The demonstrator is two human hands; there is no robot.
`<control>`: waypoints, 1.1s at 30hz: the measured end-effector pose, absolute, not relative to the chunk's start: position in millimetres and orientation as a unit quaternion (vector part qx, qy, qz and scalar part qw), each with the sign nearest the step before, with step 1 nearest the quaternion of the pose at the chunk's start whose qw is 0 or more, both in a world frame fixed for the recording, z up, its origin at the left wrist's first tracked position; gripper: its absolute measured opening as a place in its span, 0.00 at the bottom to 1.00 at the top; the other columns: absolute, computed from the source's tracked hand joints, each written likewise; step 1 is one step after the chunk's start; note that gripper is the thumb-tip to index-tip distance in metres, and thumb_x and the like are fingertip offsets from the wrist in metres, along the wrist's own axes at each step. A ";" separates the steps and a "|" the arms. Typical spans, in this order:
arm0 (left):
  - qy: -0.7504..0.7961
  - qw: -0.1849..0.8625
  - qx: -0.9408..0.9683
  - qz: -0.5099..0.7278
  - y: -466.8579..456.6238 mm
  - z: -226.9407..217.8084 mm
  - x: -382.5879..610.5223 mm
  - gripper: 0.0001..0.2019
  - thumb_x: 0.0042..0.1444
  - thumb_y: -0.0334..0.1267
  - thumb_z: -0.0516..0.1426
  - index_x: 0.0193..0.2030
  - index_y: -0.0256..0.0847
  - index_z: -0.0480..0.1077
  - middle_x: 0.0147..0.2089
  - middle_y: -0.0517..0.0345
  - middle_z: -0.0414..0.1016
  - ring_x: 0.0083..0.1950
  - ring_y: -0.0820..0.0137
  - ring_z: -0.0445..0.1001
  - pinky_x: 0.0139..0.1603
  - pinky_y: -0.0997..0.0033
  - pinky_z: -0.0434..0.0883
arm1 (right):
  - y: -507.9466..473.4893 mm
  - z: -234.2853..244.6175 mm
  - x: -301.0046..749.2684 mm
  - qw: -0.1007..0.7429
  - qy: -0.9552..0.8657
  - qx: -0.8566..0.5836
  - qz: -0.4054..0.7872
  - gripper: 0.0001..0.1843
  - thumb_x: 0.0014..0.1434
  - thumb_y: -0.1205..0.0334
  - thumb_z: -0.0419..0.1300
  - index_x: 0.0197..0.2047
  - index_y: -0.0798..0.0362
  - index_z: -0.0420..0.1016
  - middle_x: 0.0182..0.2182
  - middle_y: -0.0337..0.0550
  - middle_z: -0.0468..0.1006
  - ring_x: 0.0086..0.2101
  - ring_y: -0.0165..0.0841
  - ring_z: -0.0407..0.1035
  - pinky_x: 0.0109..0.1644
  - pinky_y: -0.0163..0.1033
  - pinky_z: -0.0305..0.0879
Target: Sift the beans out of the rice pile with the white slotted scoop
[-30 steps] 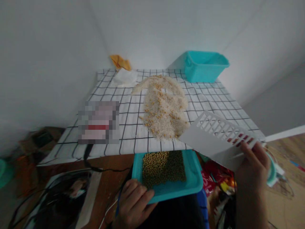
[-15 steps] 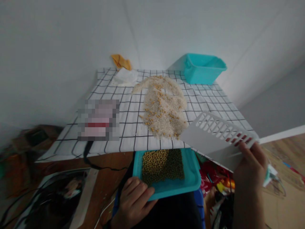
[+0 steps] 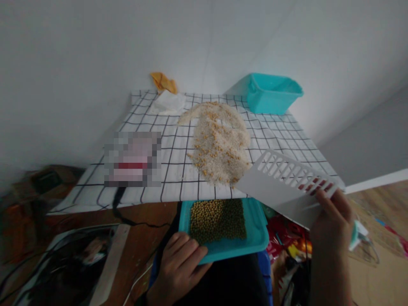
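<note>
Both our hands are busy by the grain pile [image 3: 219, 142]: our left hand [image 3: 181, 264] grips the rim of a teal tray [image 3: 255, 242] of round beans [image 3: 218, 219], lower down on the pile's near side, and our right hand [image 3: 333, 219] pinches a slotted white sheet [image 3: 270, 187], its left corner right by the pile's near-right edge (can't tell if it's touching). Past the pile we've got a teal bin [image 3: 270, 100] off right, yellow cloth [image 3: 164, 83] off left.

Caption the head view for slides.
Left hand holds rectangular turquoise plastic tray of yellowish beans; right hand, slotted white plastic sheet.
</note>
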State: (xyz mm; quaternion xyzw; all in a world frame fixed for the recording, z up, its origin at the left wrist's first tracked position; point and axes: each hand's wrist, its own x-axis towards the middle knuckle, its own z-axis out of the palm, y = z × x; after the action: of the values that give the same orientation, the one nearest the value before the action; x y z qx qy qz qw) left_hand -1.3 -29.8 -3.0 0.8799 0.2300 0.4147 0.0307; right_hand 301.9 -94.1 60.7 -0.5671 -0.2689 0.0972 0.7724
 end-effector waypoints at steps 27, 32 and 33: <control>0.252 0.125 0.884 0.373 -31.7 15.1 -3.0 0.11 0.70 0.35 0.52 0.37 0.44 0.73 0.29 0.63 0.73 0.34 0.69 0.72 0.48 0.67 0.68 | -95.6 44.8 304.9 0.769 -0.210 -0.595 0.107 0.08 0.50 0.61 0.70 0.35 0.53 0.82 0.34 0.40 0.80 0.38 0.35 0.73 0.46 0.40 0.65; 0.251 0.185 0.874 0.373 -33.8 6.7 -8.6 0.06 0.68 0.36 0.55 0.40 0.44 0.73 0.32 0.60 0.74 0.37 0.67 0.71 0.49 0.64 0.67 | -93.3 45.0 303.1 0.761 -0.217 -0.603 0.102 0.07 0.51 0.61 0.69 0.35 0.53 0.83 0.36 0.39 0.81 0.39 0.34 0.73 0.46 0.39 0.64; 0.249 0.193 0.872 0.374 -34.6 4.5 -9.2 0.05 0.67 0.35 0.55 0.40 0.44 0.73 0.33 0.60 0.74 0.38 0.67 0.71 0.48 0.64 0.67 | -92.9 44.5 303.5 0.762 -0.220 -0.601 0.100 0.07 0.51 0.61 0.69 0.35 0.52 0.83 0.35 0.39 0.81 0.39 0.34 0.73 0.46 0.39 0.64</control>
State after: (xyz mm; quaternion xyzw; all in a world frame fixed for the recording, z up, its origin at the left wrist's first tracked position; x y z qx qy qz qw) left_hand -9.2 -34.6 4.5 0.8722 0.2494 0.3740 0.1928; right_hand 303.5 -92.9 44.5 -0.6013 -0.2197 0.1002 0.7616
